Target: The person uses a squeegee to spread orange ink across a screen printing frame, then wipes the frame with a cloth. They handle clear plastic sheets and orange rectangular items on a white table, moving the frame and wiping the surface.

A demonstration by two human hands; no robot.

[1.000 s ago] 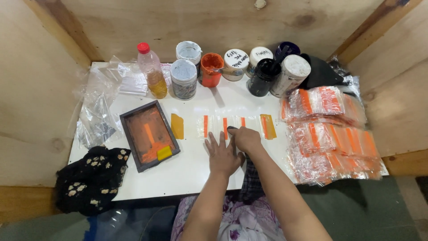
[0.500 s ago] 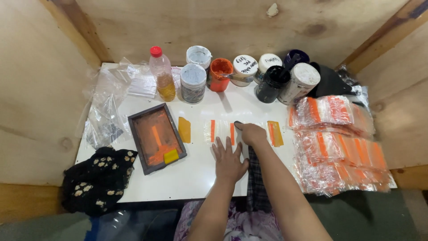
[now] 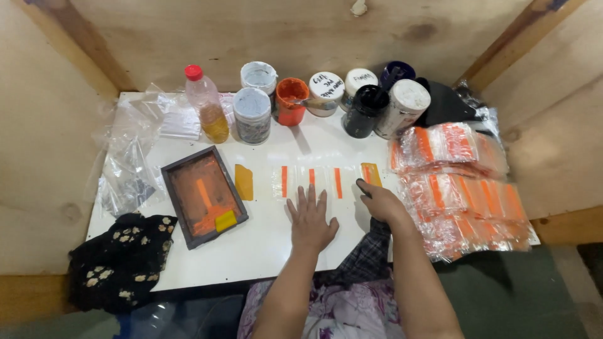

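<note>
left hand (image 3: 311, 220) flat, fingers spread, palm down on the white table (image 3: 264, 251), holding nothing; fingertips just touch the near edge of the clear bags with orange stripes (image 3: 311, 182). right hand (image 3: 382, 204) loosely curled; cannot tell whether it pinches anything, its fingertips at the right end of that row beside the orange squeegee (image 3: 372, 174). step looks like squaring up the printed row; the next move seems to call for a light, even press so the film stays flat. left of the left hand: framed printing screen (image 3: 204, 198) smeared orange, a yellow scraper (image 3: 244, 182) beside it. right of the right hand: stacked printed bags (image 3: 455, 188). beyond the fingers: ink jars (image 3: 326, 97), a red-capped bottle (image 3: 207, 107). plywood walls (image 3: 301, 31) box in the table.
</note>
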